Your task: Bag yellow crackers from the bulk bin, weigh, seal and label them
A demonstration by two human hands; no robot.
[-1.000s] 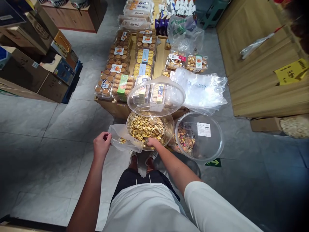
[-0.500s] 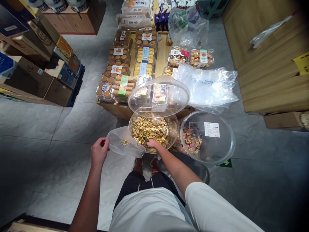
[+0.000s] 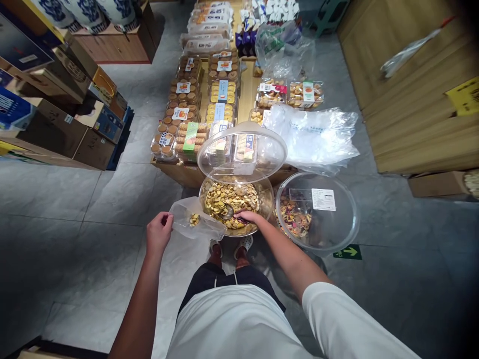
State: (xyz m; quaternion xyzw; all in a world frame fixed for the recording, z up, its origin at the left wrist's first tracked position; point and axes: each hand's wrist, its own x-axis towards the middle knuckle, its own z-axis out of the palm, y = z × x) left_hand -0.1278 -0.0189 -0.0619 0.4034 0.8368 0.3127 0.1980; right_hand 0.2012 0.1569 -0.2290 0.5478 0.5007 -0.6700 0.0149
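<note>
My left hand [image 3: 159, 230] pinches the edge of a clear plastic bag [image 3: 182, 210], which lies sideways with its other end at the rim of a round clear tub [image 3: 267, 197]. A small heap of yellowish snack pieces [image 3: 194, 219] sits inside the bag. Within the tub are many flat, yellow-brown snack pieces [image 3: 239, 195]. My right hand [image 3: 247, 216] is closed round the handle of a metal scoop [image 3: 225, 212], whose bowl rests among those pieces near the tub's left side. Behind, the tub's transparent lid [image 3: 243, 152] stands tilted up.
A second lidded tub [image 3: 318, 212] with a colourful mix stands at the right. Boxed cookies [image 3: 190, 137] and plastic bags [image 3: 314, 134] cover the display table ahead. Cardboard boxes [image 3: 56, 124] are stacked at the left; a wooden panel [image 3: 404, 99] stands at the right.
My right hand has moved right and back from the bag, and the scoop's bowl now shows in the tub. The snack heap in the bag is more plainly visible. My left hand keeps its pinch.
</note>
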